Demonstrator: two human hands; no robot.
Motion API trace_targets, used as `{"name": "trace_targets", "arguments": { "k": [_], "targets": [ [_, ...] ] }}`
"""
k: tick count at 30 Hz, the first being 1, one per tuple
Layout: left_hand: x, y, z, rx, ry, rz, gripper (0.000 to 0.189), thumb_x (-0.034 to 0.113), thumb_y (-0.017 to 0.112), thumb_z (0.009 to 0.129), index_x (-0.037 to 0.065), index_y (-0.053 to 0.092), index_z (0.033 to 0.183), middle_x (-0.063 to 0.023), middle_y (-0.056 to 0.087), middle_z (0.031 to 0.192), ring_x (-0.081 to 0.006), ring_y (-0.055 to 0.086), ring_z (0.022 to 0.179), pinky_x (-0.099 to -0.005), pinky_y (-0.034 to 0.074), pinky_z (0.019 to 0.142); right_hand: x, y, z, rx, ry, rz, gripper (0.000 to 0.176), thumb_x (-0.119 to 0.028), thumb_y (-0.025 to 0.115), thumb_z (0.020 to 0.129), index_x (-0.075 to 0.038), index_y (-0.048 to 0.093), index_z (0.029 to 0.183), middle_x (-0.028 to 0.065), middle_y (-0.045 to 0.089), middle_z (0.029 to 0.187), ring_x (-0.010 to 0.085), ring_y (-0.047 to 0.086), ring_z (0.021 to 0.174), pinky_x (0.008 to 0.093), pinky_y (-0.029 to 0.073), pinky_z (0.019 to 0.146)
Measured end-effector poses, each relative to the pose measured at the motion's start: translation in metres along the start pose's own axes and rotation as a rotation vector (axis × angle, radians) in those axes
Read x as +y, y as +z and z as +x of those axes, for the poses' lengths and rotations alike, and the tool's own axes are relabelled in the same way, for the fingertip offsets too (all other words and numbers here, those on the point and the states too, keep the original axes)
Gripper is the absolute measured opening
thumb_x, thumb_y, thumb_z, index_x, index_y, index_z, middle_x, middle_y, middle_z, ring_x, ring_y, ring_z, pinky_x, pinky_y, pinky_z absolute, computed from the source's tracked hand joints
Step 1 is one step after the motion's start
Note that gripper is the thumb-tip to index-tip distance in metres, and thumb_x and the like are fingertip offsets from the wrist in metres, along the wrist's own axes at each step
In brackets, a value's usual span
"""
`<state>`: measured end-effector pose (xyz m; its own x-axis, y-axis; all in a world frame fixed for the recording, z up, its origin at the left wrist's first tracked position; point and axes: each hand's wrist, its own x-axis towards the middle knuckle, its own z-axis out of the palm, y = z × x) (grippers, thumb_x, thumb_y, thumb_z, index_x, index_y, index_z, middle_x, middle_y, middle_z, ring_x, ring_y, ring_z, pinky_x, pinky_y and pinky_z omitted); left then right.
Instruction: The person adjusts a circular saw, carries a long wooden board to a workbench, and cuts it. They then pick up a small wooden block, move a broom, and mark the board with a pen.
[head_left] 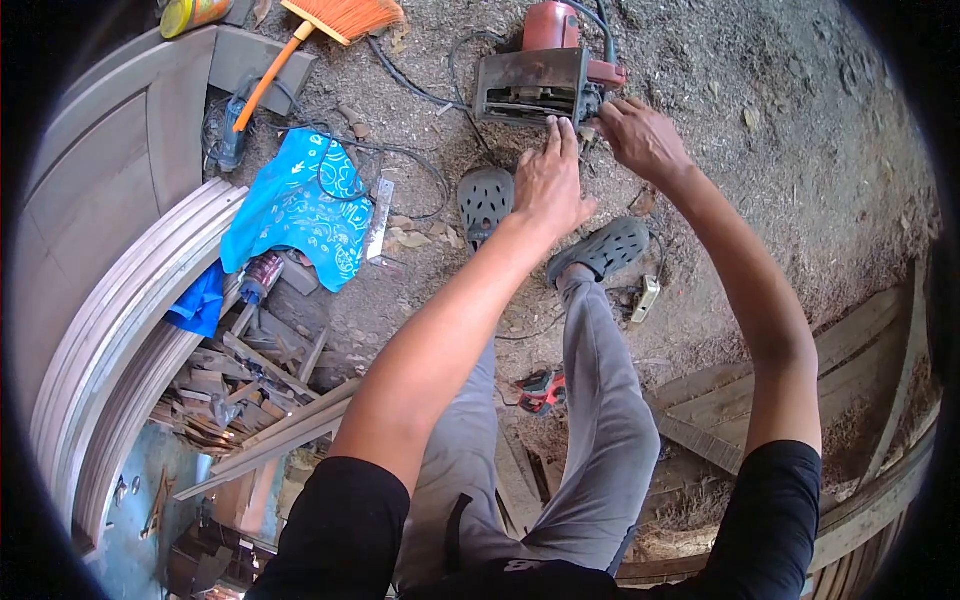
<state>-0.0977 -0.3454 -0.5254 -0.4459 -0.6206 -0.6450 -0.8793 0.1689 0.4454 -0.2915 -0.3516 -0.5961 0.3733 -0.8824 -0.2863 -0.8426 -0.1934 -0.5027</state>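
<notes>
A red power tool with a grey metal base plate (530, 78) lies on the dusty ground at the top centre, its base side showing. My left hand (553, 180) has its fingers stretched out, their tips at the lower edge of the plate. At the tool's right end, my right hand (640, 137) has its fingers bent at a small fitting; whether they grip it is too small to tell. Grey clogs (487, 205) are on my feet just below the tool.
Left of my feet are a blue patterned cloth (305, 205), a metal ruler (380, 218) and an orange broom (345, 17). Cables cross the ground. Wooden panels (100, 170) and scraps fill the left. A white socket (646, 298) and a red tool (541, 391) lie near my legs.
</notes>
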Motion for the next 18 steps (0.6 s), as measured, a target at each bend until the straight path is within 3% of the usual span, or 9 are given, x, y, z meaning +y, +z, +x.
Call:
{"name": "trace_targets", "arguments": {
  "k": [2,4,5,9,12,13,14,16,18],
  "targets": [
    [-0.001,-0.003,0.002,-0.010,0.023,0.007,0.117,0.031,0.084,0.073,-0.014,0.012,0.153,-0.0368,0.027,0.156,-0.0420,0.053,0.130,-0.0432,0.041,0.113,-0.015,0.001,0.000,-0.043,0.096,0.048,0.026,-0.029,0.050,0.103,-0.005,0.059,0.104,0.0169,0.063,0.081,0.0370,0.064,0.077,0.0465,0.054,0.071],
    [-0.001,-0.004,0.002,-0.026,0.025,0.016,0.117,0.030,0.085,0.072,-0.014,0.012,0.153,-0.0370,0.027,0.156,-0.0425,0.054,0.128,-0.0435,0.042,0.112,-0.035,-0.001,0.001,-0.006,0.427,0.312,0.031,-0.030,0.047,0.102,-0.004,0.061,0.093,0.0209,0.063,0.076,0.0388,0.062,0.068,0.0487,0.053,0.066],
    [0.000,-0.005,0.002,-0.044,0.021,0.030,0.117,0.029,0.085,0.071,-0.014,0.012,0.153,-0.0372,0.027,0.156,-0.0430,0.055,0.127,-0.0437,0.043,0.111,-0.035,0.011,0.008,-0.039,0.764,0.478,0.045,-0.037,0.045,0.101,0.000,0.061,0.080,0.0250,0.064,0.075,0.0398,0.065,0.074,0.0502,0.051,0.066],
    [0.003,-0.007,0.000,-0.027,-0.027,0.019,0.118,0.027,0.085,0.070,-0.013,0.012,0.153,-0.0369,0.026,0.156,-0.0436,0.054,0.128,-0.0437,0.044,0.111,-0.022,0.003,0.017,-0.367,0.964,0.994,0.061,-0.048,0.040,0.102,0.004,0.069,0.086,0.0302,0.069,0.082,0.0451,0.068,0.085,0.0518,0.051,0.079],
    [-0.007,-0.004,-0.005,-0.042,-0.031,-0.136,0.117,0.029,0.083,0.073,-0.011,0.010,0.155,-0.0353,0.025,0.158,-0.0442,0.047,0.136,-0.0428,0.038,0.116,-0.014,0.000,0.011,-0.258,0.622,0.501,0.063,-0.051,0.037,0.103,0.001,0.071,0.088,0.0246,0.069,0.078,0.0419,0.068,0.079,0.0490,0.053,0.081],
    [-0.016,0.005,-0.014,0.021,0.021,-0.166,0.117,0.030,0.082,0.074,-0.010,0.008,0.156,-0.0343,0.025,0.159,-0.0439,0.041,0.140,-0.0424,0.035,0.119,-0.017,-0.021,0.013,-0.355,0.764,0.513,0.046,-0.042,0.048,0.101,-0.001,0.069,0.101,0.0219,0.069,0.094,0.0388,0.067,0.096,0.0467,0.053,0.087],
    [-0.023,0.008,-0.028,0.081,0.065,-0.196,0.116,0.031,0.082,0.076,-0.009,0.007,0.156,-0.0333,0.024,0.159,-0.0435,0.036,0.145,-0.0419,0.031,0.121,-0.011,-0.024,0.011,-0.360,0.757,0.509,0.046,-0.042,0.048,0.101,-0.001,0.069,0.101,0.0219,0.069,0.094,0.0388,0.067,0.096,0.0467,0.053,0.087],
    [-0.033,-0.001,-0.078,-0.004,0.057,-0.289,0.110,0.034,0.079,0.080,-0.004,0.011,0.158,-0.0307,0.029,0.159,-0.0425,0.032,0.147,-0.0433,0.029,0.121,0.011,-0.024,0.005,0.100,0.422,0.006,0.033,-0.025,0.057,0.096,-0.002,0.064,0.119,0.0185,0.065,0.118,0.0375,0.055,0.125,0.0472,0.046,0.102],
    [-0.045,-0.010,-0.143,-0.109,0.008,-0.345,0.103,0.035,0.077,0.082,-0.002,0.018,0.158,-0.0295,0.035,0.156,-0.0426,0.037,0.144,-0.0463,0.031,0.119,0.028,-0.022,0.022,0.255,0.193,-0.092,0.032,-0.017,0.059,0.091,-0.003,0.062,0.120,0.0155,0.062,0.120,0.0342,0.052,0.127,0.0460,0.043,0.105]
  ]
}}
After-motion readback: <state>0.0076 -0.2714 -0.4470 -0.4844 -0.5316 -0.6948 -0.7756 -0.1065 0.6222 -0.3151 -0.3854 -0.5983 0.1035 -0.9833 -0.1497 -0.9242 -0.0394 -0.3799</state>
